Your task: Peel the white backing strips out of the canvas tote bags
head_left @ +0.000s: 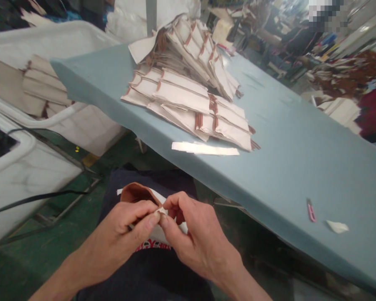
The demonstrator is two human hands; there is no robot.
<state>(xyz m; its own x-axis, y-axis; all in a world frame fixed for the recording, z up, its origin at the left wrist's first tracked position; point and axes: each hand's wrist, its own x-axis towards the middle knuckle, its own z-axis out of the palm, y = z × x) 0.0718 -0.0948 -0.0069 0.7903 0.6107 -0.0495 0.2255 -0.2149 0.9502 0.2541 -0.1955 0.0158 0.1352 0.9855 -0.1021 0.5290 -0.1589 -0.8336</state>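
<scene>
A cream fabric piece with brown lining rests over my lap, its brown side curling upward. My left hand pinches its edge between thumb and forefinger. Right beside it, the fingertips of my right hand pinch the same edge, so both thumbs nearly meet. A small pale bit shows between the fingertips; the hands hide most of the piece below. On the table in front lie stacked bundles of cream fabric pieces with brown trim. A narrow stack of white strips lies along the near edge.
The blue-grey table slopes across the view. Pink thread snips and a cream scrap lie on its right part. White bins stand at left, one holding fabric pieces. A black cable crosses there. A person sits far back.
</scene>
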